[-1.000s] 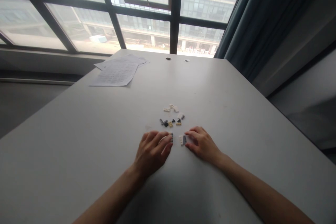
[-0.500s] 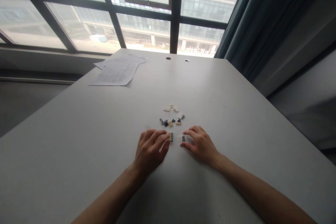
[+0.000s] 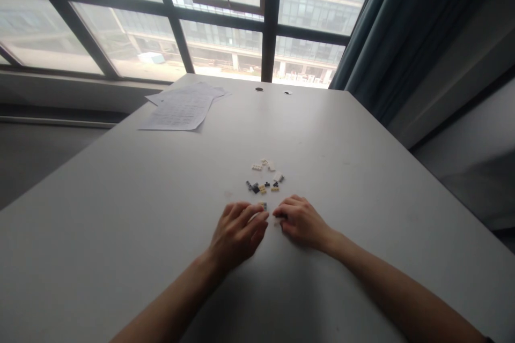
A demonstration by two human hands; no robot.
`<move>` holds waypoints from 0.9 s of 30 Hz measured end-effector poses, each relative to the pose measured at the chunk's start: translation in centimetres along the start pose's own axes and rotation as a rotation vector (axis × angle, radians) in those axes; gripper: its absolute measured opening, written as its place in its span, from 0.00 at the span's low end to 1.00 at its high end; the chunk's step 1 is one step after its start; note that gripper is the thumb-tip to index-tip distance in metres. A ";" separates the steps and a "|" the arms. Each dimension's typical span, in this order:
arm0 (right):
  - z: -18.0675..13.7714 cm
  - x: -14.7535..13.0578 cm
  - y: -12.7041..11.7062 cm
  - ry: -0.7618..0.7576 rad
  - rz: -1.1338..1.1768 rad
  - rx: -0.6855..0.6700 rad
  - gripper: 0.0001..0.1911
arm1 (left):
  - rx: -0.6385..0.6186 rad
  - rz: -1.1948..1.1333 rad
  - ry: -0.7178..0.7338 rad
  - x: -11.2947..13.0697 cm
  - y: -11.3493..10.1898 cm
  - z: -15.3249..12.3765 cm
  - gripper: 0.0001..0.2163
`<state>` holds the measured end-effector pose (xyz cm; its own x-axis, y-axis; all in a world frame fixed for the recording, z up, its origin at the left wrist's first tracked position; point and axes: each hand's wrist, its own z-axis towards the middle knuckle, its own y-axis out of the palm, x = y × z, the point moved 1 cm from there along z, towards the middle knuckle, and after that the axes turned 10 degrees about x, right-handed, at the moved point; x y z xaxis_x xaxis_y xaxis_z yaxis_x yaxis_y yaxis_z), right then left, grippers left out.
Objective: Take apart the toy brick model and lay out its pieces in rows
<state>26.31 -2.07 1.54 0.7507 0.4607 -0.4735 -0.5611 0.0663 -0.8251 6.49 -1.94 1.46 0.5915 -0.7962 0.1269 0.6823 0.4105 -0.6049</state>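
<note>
My left hand (image 3: 237, 231) lies on the white table (image 3: 120, 214), fingers stretched forward and slightly apart. Its fingertips reach a small grey and tan brick piece (image 3: 263, 205). My right hand (image 3: 301, 221) rests just to the right with its fingers curled and pinched on a small pale brick piece, of which only a sliver (image 3: 277, 220) shows. The two hands nearly touch at the fingertips. Just beyond them lies a loose cluster of several tiny bricks (image 3: 263, 182) in white, tan, grey and black.
Printed paper sheets (image 3: 179, 110) lie at the table's far left. Two cable holes (image 3: 259, 89) sit near the far edge, by a large window (image 3: 225, 21). A dark curtain (image 3: 402, 37) hangs at the right. The table's right edge drops off beside a wall.
Both hands have drawn closer together. My right hand slid left and curled over its pale piece, which showed at its fingertips before. The brick cluster has not moved.
</note>
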 end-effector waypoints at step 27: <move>-2.0 -0.2 0.3 0.225 -0.180 0.196 0.05 | -0.375 -0.060 0.109 1.4 1.0 -0.2 0.13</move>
<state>26.67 -3.86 0.73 0.8896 0.2209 -0.3997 -0.4525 0.3076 -0.8370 7.87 -2.72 0.85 0.4926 -0.8646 0.0990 0.4982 0.1869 -0.8467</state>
